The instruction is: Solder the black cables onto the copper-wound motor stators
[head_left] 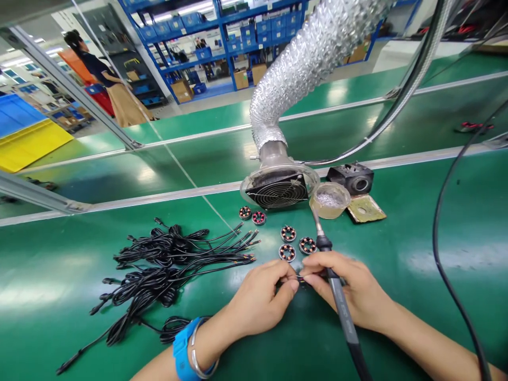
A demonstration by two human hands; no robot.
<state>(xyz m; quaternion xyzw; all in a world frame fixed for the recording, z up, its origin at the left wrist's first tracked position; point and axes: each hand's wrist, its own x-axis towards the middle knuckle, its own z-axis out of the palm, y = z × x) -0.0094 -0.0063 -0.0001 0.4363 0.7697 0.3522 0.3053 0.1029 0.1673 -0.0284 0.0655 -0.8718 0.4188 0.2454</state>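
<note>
My left hand point(260, 299) is closed in a pinch on thin wires point(300, 278), whose ends meet my right fingertips. My right hand point(351, 288) grips a soldering iron point(342, 304) and also pinches at these wires with thumb and forefinger. The iron's metal tip points away from me, towards the fan. Just beyond my fingers lie three ring-shaped copper-wound coils point(287, 252), and two more coils point(259, 217) sit farther back on the left. Bundled black cables point(159, 286) with stripped ends spread left of my left hand. Whatever lies within the left palm is hidden.
A fume extractor fan point(278, 191) hangs from a silver duct point(293, 74) ahead. Beside it are a tub point(330, 211) of shiny metallic material, a dark iron holder point(351, 178) and a yellowish sponge tray point(367, 209). A black cord point(438, 238) crosses the right. Another person point(99, 74) stands far left.
</note>
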